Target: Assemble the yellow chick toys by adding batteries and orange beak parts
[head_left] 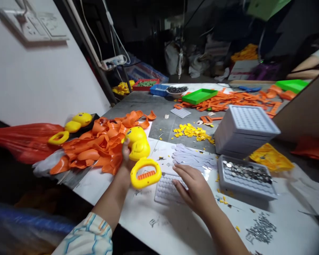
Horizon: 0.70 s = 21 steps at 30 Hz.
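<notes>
My left hand [126, 156] is wrapped round the body of a yellow duck toy [140, 145], whose ring-shaped handle [146, 173] with an orange ribbed grip hangs toward the table's front. To the right, my right hand [191, 186] hovers with fingers apart and nothing visible in them, over the edge of a pale ribbed tray [166, 189]. Behind that hand lie flat, whitish strips [192, 156]. Curved orange plastic pieces [103, 145] are heaped left of the held toy.
A second duck toy [78, 122] rests at the left. Stacked trays [246, 131] and a tray of metal discs [248, 177] stand right, near loose screws [262, 228]. Small yellow parts [192, 132] lie mid-table; a green tray [199, 96] is behind. A person's arm [308, 67] shows far right.
</notes>
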Motion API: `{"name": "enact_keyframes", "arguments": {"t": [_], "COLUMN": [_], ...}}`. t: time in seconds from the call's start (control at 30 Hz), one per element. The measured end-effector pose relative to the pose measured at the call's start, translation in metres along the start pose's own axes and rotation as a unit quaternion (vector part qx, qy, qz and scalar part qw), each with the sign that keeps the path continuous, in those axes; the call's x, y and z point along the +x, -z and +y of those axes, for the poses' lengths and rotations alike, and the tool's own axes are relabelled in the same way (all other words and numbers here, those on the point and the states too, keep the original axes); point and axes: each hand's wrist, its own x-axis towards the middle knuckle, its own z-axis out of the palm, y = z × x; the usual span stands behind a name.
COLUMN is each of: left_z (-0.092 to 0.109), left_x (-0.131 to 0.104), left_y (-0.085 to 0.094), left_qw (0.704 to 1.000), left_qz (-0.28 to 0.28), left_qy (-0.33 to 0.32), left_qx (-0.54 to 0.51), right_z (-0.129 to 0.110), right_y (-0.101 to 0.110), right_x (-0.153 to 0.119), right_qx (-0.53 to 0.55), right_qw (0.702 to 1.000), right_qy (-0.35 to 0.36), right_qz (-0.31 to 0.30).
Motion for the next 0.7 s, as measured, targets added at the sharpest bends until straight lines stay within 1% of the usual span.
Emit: {"name": "enact_keyframes", "arguments": {"t": [0.13,0.33,0.43,0.53,0.7], "left_z": [-0.001,-0.011,-0.013,-0.008,0.005], "left_x": [-0.004,-0.019,-0.022,-0.021,-0.017], "left_y": [-0.006,-0.013,-0.018,-0.024,-0.026], "left_qw": [0.999,0.998,0.995,0.992,0.994], "left_qz": [-0.008,-0.020,-0.024,-0.016,0.021], "left_qy": [0.030,0.052,0.090,0.121,0.107], "left_qx": [0.015,0.031,0.035,0.032,0.027], "right_z": [0.007,0.004,0.007,0.010,0.008], "right_y": [-0.002,-0.001,-0.002,-0.003,-0.002], "right_x": [0.000,0.001,0.002,-0.001,-0.003], "right_qx": [-0.038,-0.039,-0.039,-0.040,-0.029], "right_qw": [0.998,0.997,0.997,0.997,0.998], "right_qy": [-0.040,-0.046,-0.046,-0.052,-0.047], "right_qz": [0.027,0.048,0.046,0.040,0.002]}}
